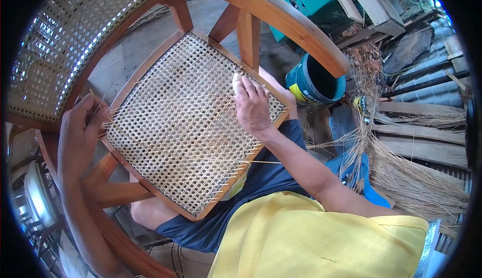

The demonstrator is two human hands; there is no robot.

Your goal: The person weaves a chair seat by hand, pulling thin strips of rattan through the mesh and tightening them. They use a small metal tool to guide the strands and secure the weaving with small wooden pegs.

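While both hands work at its opposite edges, the nearly square seat panel of woven straw-coloured cane (193, 127) lies between the two sets of fingers, one corner directed toward the wearer; its long axis is scarcely marked. The left hand (80, 132), at the panel's left corner, has thumb and forefinger drawn together on a thin straw-coloured strand (111, 119). The right hand (253, 108) rests with fingers bent on the weave near the far right edge; whether they grip a strand cannot be told. Below the right fingers, a loose pale cane end (266, 162) crosses the smooth, reddish-brown wooden rim (150, 196). Beyond them arches a curved, polished wooden rail (281, 17); to their right stands a round teal plastic bucket (314, 85).
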